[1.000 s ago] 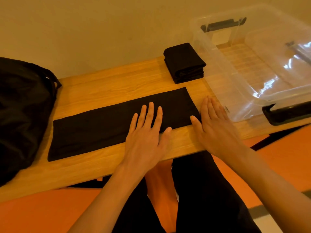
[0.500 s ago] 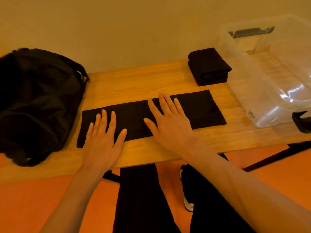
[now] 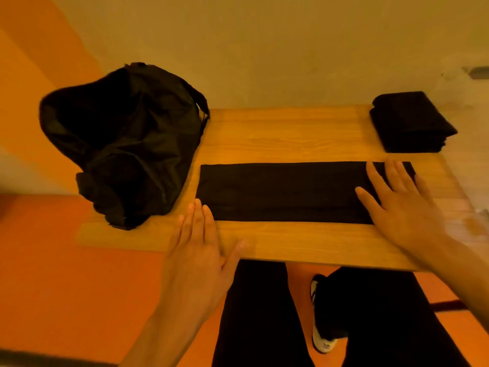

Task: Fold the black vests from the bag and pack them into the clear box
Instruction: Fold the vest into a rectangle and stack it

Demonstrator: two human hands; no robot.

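A black vest [image 3: 285,192], folded into a long flat strip, lies across the wooden table [image 3: 285,133]. My left hand [image 3: 201,247] rests flat on the table at the strip's front left corner, fingers straight. My right hand [image 3: 397,205] presses flat on the strip's right end. A stack of folded black vests [image 3: 410,123] sits at the back right. The black bag [image 3: 124,139] slumps on the table's left end. Only a blurred sliver of the clear box [image 3: 483,215] shows at the right edge.
A pale wall runs close behind the table. The floor around is orange. My legs in black trousers [image 3: 264,313] and one white shoe [image 3: 321,337] are under the table's front edge.
The view has swung left, so the clear box has almost left the frame. My left hand slid to the strip's left end and my right hand to its right end.
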